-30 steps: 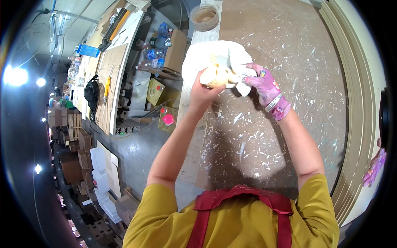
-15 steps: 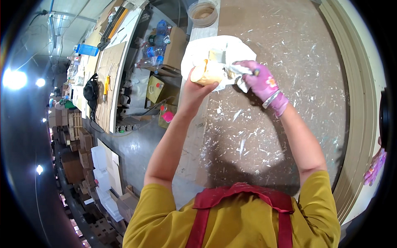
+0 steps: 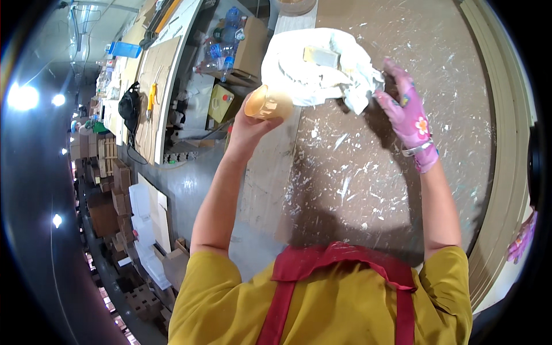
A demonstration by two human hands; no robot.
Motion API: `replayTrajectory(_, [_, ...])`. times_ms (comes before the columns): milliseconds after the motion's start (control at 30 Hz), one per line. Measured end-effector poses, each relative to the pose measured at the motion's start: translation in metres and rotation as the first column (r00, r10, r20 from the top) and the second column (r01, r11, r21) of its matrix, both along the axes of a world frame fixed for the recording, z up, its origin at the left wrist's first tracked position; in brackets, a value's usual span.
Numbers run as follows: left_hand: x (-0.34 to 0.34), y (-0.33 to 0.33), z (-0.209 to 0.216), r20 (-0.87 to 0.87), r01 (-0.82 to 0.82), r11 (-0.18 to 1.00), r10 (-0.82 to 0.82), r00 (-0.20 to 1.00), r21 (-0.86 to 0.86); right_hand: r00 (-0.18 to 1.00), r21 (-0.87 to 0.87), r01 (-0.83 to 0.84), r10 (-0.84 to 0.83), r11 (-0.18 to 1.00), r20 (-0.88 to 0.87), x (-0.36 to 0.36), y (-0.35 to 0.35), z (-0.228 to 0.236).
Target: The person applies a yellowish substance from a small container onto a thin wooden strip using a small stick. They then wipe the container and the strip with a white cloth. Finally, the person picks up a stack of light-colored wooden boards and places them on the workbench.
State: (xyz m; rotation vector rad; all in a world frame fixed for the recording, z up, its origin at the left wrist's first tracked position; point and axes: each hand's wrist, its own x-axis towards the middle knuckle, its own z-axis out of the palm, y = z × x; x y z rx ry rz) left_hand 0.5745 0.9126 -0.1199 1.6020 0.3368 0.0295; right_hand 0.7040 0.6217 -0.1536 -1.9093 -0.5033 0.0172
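Observation:
My bare left hand (image 3: 253, 127) grips a glossy, pale orange, rounded piece shaped like a small cup or vase (image 3: 271, 106), tilted at the left edge of the worktable. Its exact kind is unclear. A crumpled white cloth (image 3: 351, 83) lies on the tabletop beyond, and a small pale block (image 3: 321, 56) rests on it. My right hand (image 3: 408, 112) wears a purple flower-print glove with a light band at the wrist. Its fingers are spread just right of the cloth, holding nothing.
The brown worktable (image 3: 351, 172) is speckled with white paint. A clear round tub (image 3: 296, 6) stands at its far left. Across the aisle, plastic bottles and a cardboard box (image 3: 248, 49) sit beside another bench (image 3: 158, 98). Long beige boards (image 3: 500, 144) line the right side.
My right hand has let go of the cloth and moved right, its fingers opening. My left hand has drawn the rounded piece left, off the cloth.

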Motion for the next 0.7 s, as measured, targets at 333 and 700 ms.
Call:
replayTrajectory(333, [-0.078,0.001,-0.044,-0.004,-0.235,0.923,0.248,0.969,0.306,0.984,0.140,0.056,-0.030,0.989,-0.178,-0.053,-0.026,0.006])
replayTrajectory(700, [-0.101,-0.030,-0.034,0.055,-0.189,0.766,0.197,0.979,0.614,0.962,0.151,-0.075,0.112,0.986,-0.250,-0.078,-0.025,0.008])
